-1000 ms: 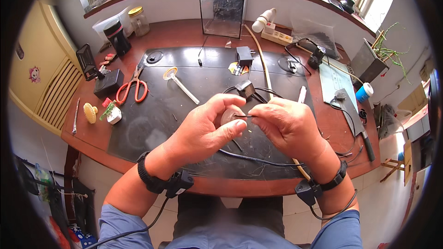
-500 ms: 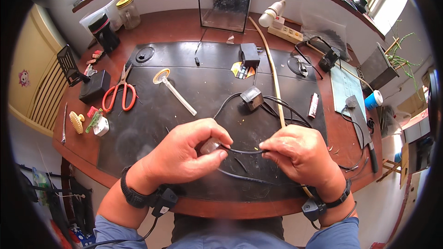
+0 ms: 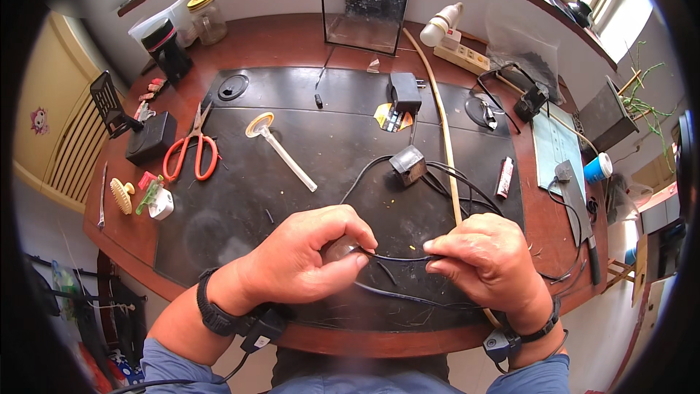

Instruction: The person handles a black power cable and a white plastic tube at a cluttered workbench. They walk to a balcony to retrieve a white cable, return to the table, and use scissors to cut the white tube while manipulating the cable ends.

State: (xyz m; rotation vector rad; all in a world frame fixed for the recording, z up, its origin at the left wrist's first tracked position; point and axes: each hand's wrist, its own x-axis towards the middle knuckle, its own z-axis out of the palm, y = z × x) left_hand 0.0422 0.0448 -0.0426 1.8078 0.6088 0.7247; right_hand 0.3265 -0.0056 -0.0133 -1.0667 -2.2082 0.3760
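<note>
since a moment ago my hands have drawn slightly apart, stretching the black cable (image 3: 397, 257) between them. my left hand (image 3: 310, 263) and right hand (image 3: 485, 263) have fingers clamped on it, low over the worktop (image 3: 240, 219).

A thin black cable (image 3: 399, 257) runs taut and nearly level between the person's two hands, low over the front part of the dark mat. Its left end disappears under the fingertips of the left hand (image 3: 306, 263), where a small pale, glossy piece shows (too hidden to tell what it is). Its right end is pinched in the closed fingers of the right hand (image 3: 487, 259). Beyond that hand the cable seems to loop back across the mat toward a small black adapter box (image 3: 408, 164), which sits tilted near the mat's middle. Another dark strand lies slack on the mat just beneath the taut stretch.
</note>
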